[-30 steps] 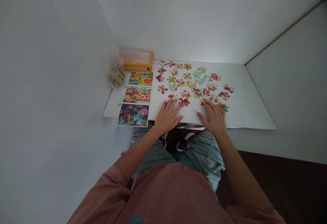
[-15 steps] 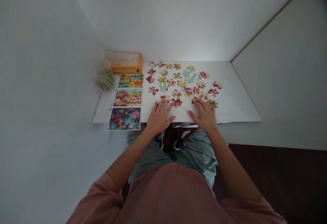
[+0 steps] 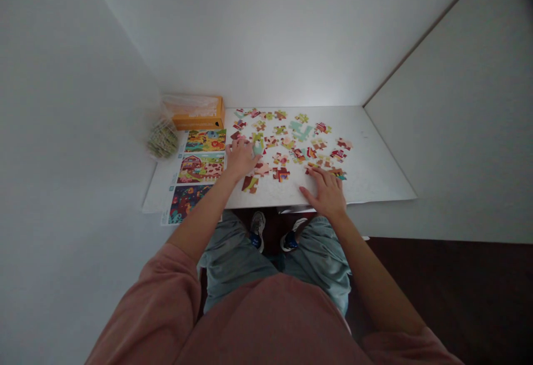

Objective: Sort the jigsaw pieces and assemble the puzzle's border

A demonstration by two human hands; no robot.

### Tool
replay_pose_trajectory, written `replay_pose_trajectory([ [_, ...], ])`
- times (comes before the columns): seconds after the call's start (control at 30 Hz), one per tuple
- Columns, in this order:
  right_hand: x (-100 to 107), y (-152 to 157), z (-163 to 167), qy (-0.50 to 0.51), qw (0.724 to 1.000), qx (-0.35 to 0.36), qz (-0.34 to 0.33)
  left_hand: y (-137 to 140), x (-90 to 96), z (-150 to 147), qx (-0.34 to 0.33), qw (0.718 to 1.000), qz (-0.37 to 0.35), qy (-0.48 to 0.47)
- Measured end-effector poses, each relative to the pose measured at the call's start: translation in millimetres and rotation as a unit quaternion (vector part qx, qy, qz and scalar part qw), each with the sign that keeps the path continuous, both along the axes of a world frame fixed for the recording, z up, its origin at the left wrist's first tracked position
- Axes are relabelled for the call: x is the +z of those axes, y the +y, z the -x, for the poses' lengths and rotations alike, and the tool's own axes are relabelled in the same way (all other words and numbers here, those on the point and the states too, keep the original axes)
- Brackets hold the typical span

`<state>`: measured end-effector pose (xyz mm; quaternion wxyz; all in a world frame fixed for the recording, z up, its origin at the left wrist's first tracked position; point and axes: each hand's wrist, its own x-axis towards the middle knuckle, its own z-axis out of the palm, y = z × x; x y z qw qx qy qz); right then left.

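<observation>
Several jigsaw puzzle pieces lie loose on the white table point(image 3: 375, 170). My left hand point(image 3: 240, 160) reaches over the left side of them, fingers spread and partly bent; its fingertips are beside a pink-and-brown puzzle piece point(image 3: 235, 135). Whether they touch that piece is hard to tell. Close to its thumb lies a light-green puzzle piece point(image 3: 257, 148). A brown-and-green puzzle piece point(image 3: 250, 185) sits below this hand. My right hand point(image 3: 328, 191) rests near the front edge with fingers stretched out, over pieces such as a brown-and-teal puzzle piece point(image 3: 339, 173).
Three picture cards stand in a column at the left: a jungle card point(image 3: 206, 140), a farm card point(image 3: 202, 168) and a dark card point(image 3: 183, 204), partly under my left forearm. Behind them are an orange box point(image 3: 200, 121) and a clear bag point(image 3: 162, 138). Walls border the table.
My left hand has moved up and to the left, from the front edge to the left-hand pieces, uncovering a brown-and-green piece. My right hand stays nearly in place. The view has shifted slightly.
</observation>
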<state>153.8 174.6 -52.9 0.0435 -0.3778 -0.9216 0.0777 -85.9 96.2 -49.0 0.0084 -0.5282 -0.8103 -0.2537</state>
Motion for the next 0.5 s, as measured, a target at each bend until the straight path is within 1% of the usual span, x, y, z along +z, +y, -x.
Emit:
replay_pose_trajectory([
  [0.1, 3.6, -0.6, 0.6, 0.002, 1.000, -0.002, 0.004, 5.9, -2.7, 8.0, -0.002, 1.000, -0.006, -0.013],
  [0.27, 2.6, 0.0, 0.7, 0.003, 1.000, -0.006, 0.006, 4.9, -8.4, 13.2, 0.014, 0.998, -0.018, -0.050],
  [0.4, -0.5, -0.6, 0.1, 0.007, 1.000, -0.007, -0.007, 5.5, -10.4, 11.8, 0.027, 0.993, -0.046, -0.102],
  [0.5, -3.0, 0.1, -0.5, 0.016, 1.000, -0.007, -0.024, 6.9, -6.6, 7.9, 0.029, 0.984, -0.076, -0.158],
])
